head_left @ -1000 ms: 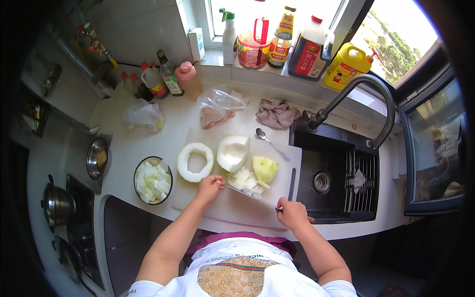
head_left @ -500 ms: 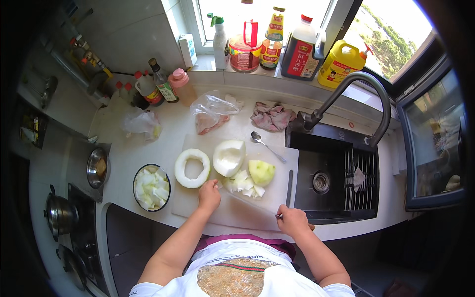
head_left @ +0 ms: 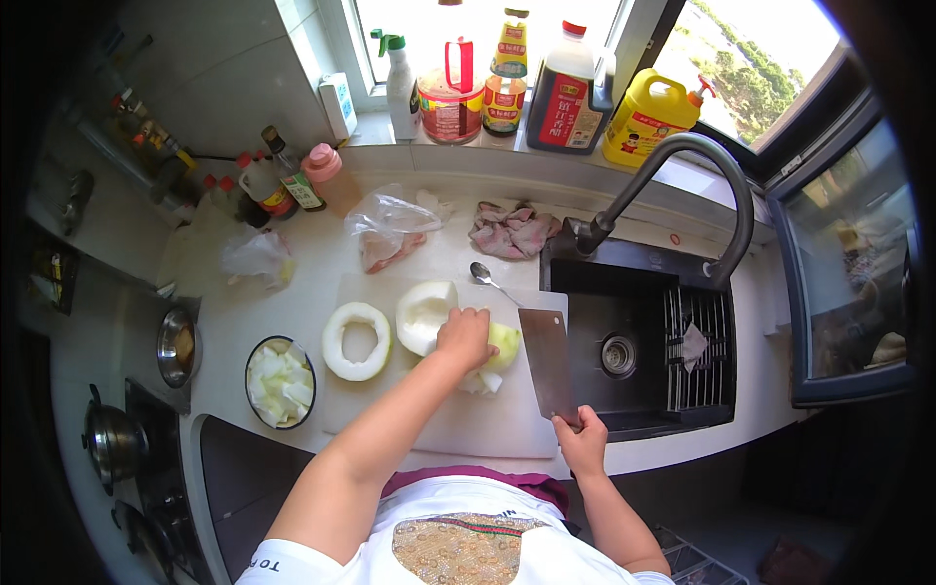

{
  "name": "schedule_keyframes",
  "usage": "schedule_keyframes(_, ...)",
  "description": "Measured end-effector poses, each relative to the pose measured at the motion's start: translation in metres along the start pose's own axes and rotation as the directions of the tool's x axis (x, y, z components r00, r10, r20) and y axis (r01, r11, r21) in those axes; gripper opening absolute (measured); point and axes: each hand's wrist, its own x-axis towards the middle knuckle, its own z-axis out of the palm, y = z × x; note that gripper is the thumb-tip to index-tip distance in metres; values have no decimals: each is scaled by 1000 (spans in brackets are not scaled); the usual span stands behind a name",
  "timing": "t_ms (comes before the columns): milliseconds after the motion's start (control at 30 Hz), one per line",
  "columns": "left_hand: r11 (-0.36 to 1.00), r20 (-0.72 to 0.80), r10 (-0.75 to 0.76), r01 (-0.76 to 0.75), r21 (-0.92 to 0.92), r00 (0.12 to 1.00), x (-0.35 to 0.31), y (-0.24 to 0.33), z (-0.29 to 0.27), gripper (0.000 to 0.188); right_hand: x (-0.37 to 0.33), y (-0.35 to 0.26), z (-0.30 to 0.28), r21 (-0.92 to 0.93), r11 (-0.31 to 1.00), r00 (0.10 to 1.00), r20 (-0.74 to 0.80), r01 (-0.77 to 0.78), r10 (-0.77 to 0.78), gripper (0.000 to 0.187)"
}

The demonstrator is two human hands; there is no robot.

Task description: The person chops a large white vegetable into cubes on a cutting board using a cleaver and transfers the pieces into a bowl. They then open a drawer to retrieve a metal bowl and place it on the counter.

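The right hand point(head_left: 582, 444) is curling shut around the handle of a cleaver point(head_left: 548, 363) at the near edge of the desk point(head_left: 322, 249), close to its sink-side end. The blade is lying flat along the right edge of the white cutting board point(head_left: 507, 429), pointing away from the person.

The left hand point(head_left: 464, 336) is resting palm down, fingers bent and gathered, on a pale green melon piece point(head_left: 502, 343) in the middle of the board. Whether the fingers are truly gripping it or only pressing, I cannot tell. A few cut chunks point(head_left: 481, 381) are sitting just beside the hand on its near side.

Count on the board: one hollow melon ring point(head_left: 356, 340) toward the left edge, one scooped melon half point(head_left: 425, 314) touching the left hand's far side, one piece under the hand.

One bowl point(head_left: 281, 382) of chopped melon is standing just off the board's left edge. One spoon point(head_left: 485, 277) is lying at the board's far edge. Farther back on the desk, one plastic bag point(head_left: 388, 226) with meat and one crumpled cloth point(head_left: 512, 229). The black sink point(head_left: 634, 341) is taking up the desk's right end.
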Motion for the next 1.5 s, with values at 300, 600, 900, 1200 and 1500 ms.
schedule_keyframes(300, 986, 375, -63, -1, 166, 925, 26, 8, -5, 87, -1, 5, -4, -12, 1000, 997, -66, 28, -29, 19)
schedule_keyframes(600, 972, 229, 68, -13, -233, 971, -8, -3, -7, 76, -1, 10, 3, -27, 1000, 1000, -12, 8, -9, 17)
schedule_keyframes(900, 964, 185, -202, 229, -136, 962, -145, -84, -48, 49, -9, -15, 12, -212, 970, 979, 190, 119, -79, 19)
schedule_keyframes(1200, 896, -441, 444, -374, 241, 780, -195, -83, 56, 26, -20, -30, 59, -340, 895, 892, 435, 288, -122, 17)
schedule_keyframes(1500, 943, -513, 324, -317, 106, 795, -212, -90, 86, 27, -47, -74, 63, -456, 600, 716, 625, 657, -309, 23)
